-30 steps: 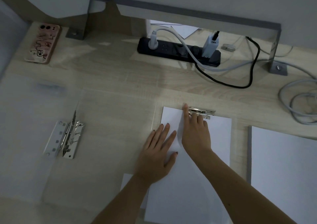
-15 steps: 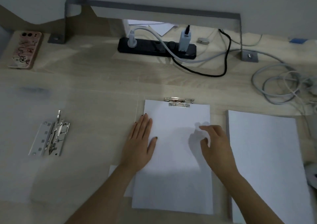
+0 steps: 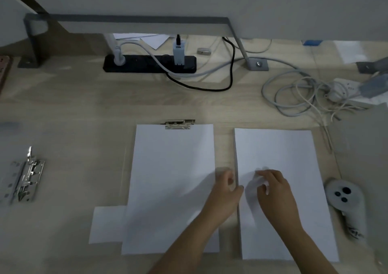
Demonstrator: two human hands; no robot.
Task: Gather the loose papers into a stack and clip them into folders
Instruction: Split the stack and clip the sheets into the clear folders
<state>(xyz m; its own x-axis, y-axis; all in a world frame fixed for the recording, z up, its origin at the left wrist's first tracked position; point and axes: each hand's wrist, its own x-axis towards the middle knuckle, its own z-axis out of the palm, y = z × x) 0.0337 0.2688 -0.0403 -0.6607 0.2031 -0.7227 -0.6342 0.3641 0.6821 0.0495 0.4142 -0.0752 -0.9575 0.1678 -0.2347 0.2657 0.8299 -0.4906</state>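
A white sheet pile [image 3: 168, 179] lies in the middle of the desk, held at its top by a metal clip [image 3: 178, 124]. A second stack of white paper [image 3: 294, 152] lies to its right. My left hand [image 3: 226, 194] is at that stack's left edge, fingers curled beside it and thumb on top. My right hand [image 3: 275, 191] rests on the stack with curled fingers, pinching the top sheet, which bulges up between the hands. A smaller sheet [image 3: 107, 225] sticks out from under the clipped pile. A metal lever-arch mechanism [image 3: 25, 181] lies far left.
A grey handheld controller [image 3: 342, 200] lies just right of the loose stack. A black power strip [image 3: 149, 63] with plugs and a tangle of cables [image 3: 304, 97] sit at the back. A phone's edge [image 3: 4, 70] shows far left. A grey metal bracket [image 3: 134, 21] spans the back.
Both hands left the clipped pile and moved right to the loose stack. The left hand went from flat to curled. The view shifted right, bringing the controller in.
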